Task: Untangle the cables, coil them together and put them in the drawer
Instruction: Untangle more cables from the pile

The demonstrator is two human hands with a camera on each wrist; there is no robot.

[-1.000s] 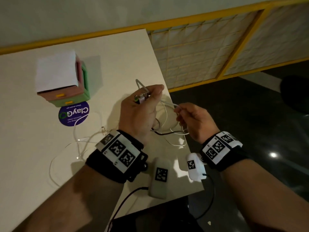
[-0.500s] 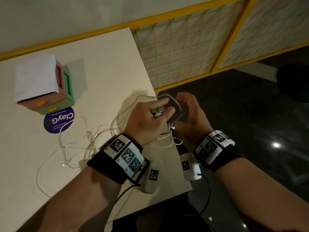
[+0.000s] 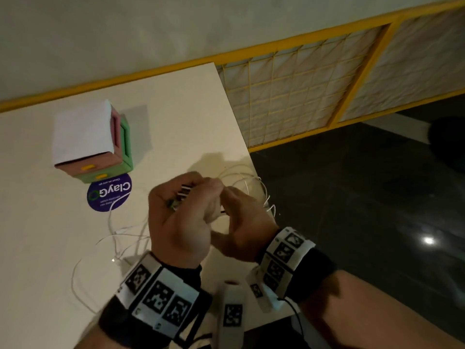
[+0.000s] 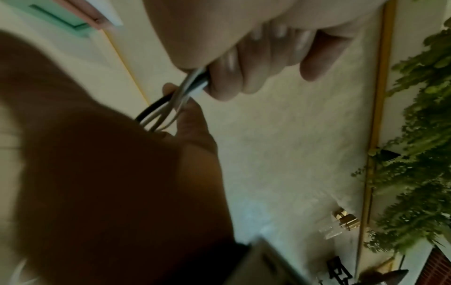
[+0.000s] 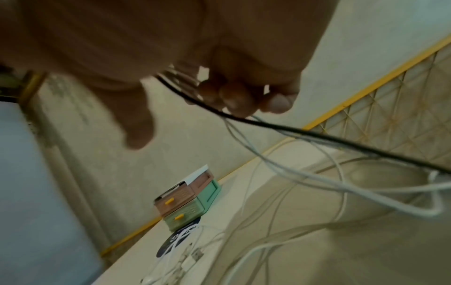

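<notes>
Both hands [image 3: 208, 212] pinching cables [image 5: 305, 133].

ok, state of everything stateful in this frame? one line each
left hand: grips a bunch of cables
right hand: pinches the same cables
cables: one black, rest white, partly gathered, loose loops trailing on the table
pink drawer: closed
green drawer: closed

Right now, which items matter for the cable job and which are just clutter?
Job:
cables, gripped by left hand and right hand
drawer unit, both drawers closed

Lying about:
purple ClayGo sticker
table
</notes>
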